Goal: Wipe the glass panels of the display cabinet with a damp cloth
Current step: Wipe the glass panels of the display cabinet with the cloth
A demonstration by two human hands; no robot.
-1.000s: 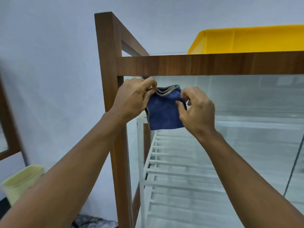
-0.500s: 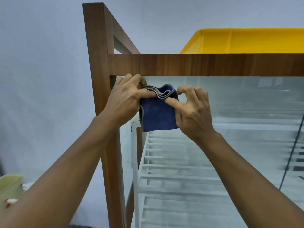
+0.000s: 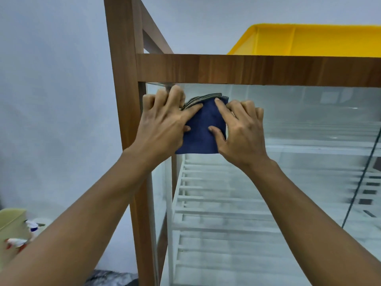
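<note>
Pale-yellow plastic bin (image 3: 10,223) at the lower left edge, closest to the lens, with what may be two spray bottles (image 3: 33,225) beside it, too blurred to confirm. Two bare arms, left forearm (image 3: 82,223) and right forearm (image 3: 309,213), reaching up and forward from the bottom corners.

Two hands meeting on one navy-blue cloth (image 3: 204,133), folded into several layers, grey-edged hems fanned along its top. Left hand (image 3: 162,124) spread wide, index finger and thumb laid flat on the cloth's left side, the other three fingertips bent against the glass just under the rail. Right hand (image 3: 241,131) on the cloth's right side, index finger stretched straight across the fabric, thumb flat lower down, remaining three fingers folded at the knuckles, off the cloth. Neither hand wrapped around the fabric; both pressing it to the surface.

Cloth flat on the front glass panel (image 3: 299,124) of the wood-framed cabinet (image 3: 144,223), at the panel's upper left corner, just below the one top rail (image 3: 247,68) and just beside the left post (image 3: 123,79). Behind the glass, white slatted shelving (image 3: 216,203). One yellow tray (image 3: 309,40) on the cabinet's top at right, a single corner showing. Farthest back, plain grey-white wall (image 3: 51,100).
</note>
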